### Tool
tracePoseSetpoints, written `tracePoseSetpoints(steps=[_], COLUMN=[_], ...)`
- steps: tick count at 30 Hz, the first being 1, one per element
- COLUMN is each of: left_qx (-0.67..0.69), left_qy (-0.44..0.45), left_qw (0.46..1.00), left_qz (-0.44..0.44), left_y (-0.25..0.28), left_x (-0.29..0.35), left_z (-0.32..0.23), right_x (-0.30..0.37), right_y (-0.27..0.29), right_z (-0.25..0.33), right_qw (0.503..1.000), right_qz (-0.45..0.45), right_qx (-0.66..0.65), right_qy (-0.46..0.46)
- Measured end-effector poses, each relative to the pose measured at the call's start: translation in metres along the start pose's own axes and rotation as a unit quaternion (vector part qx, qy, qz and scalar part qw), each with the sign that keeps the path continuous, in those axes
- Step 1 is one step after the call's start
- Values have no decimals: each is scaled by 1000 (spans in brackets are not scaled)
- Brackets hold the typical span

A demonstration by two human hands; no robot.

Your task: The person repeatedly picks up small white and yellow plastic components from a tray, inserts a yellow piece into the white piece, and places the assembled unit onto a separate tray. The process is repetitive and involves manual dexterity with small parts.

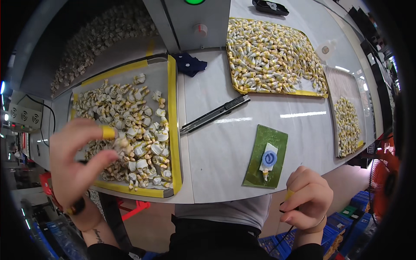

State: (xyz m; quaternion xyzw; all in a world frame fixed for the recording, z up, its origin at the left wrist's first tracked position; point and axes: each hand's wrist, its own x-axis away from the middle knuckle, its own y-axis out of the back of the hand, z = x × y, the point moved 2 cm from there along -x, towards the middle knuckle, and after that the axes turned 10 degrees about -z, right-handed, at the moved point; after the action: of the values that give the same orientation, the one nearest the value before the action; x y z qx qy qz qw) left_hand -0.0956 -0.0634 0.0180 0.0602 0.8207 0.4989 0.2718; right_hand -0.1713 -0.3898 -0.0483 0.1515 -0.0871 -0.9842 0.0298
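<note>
- Desk [208, 169]: pale, smooth top; carries everything below.
- Machine housing [213, 17]: grey, far edge, knob on panel.
- Left tray [174, 130]: yellow-taped rim; white-and-yellow pieces [139, 149] heaped loosely inside.
- Packed tray [303, 92]: far right of the knife; similar pieces, densely laid.
- Narrow tray [344, 82]: right edge; pieces in its nearer part.
- Left hand [71, 160]: over left tray. Grip: thumb and yellow-wrapped forefinger a little apart, blurred piece [123, 146] at the tips; cannot tell whether clamped.
- Right hand [307, 197]: just beside green plate, near front edge. Grip: fingers curled, thumb and forefinger together on a small dark item [282, 210], too small to identify.
- Green plate [278, 143]: lies tilted in plan, between left and narrow trays.
- Knife [219, 112]: black, slim, beside left tray.
- Cloth [190, 64]: dark blue, against housing.
- Blue disc [269, 158]: on white slip, green plate; yellow-tipped end protrudes nearer the wearer.
</note>
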Motion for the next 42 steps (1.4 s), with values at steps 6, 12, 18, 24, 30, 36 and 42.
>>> tracePoseSetpoints(steps=[6,12,18,24,30,36,42], left_qx=[-137,-203,-222,-35,128,-110,-89], left_qy=[115,179,71,210,146,79,43], left_qw=[980,962,971,977,981,991,995], left_qz=[-90,-31,-57,-21,25,10,23], left_y=[-2,-16,-25,-22,-42,-49,-45], left_x=[-78,-110,-110,-113,-98,-91,-91], left_z=[122,248,260,248,187,152,169], right_x=[3,18,31,29,18,-4,-62], right_y=[16,26,38,36,40,51,58], right_z=[0,0,-8,-10,-4,25,20], right_qw=[998,997,995,996,994,975,904], right_qz=[43,4,-58,-74,-65,-85,-5], right_qx=[40,81,75,58,86,199,420], right_qy=[20,0,-18,-1,16,56,85])
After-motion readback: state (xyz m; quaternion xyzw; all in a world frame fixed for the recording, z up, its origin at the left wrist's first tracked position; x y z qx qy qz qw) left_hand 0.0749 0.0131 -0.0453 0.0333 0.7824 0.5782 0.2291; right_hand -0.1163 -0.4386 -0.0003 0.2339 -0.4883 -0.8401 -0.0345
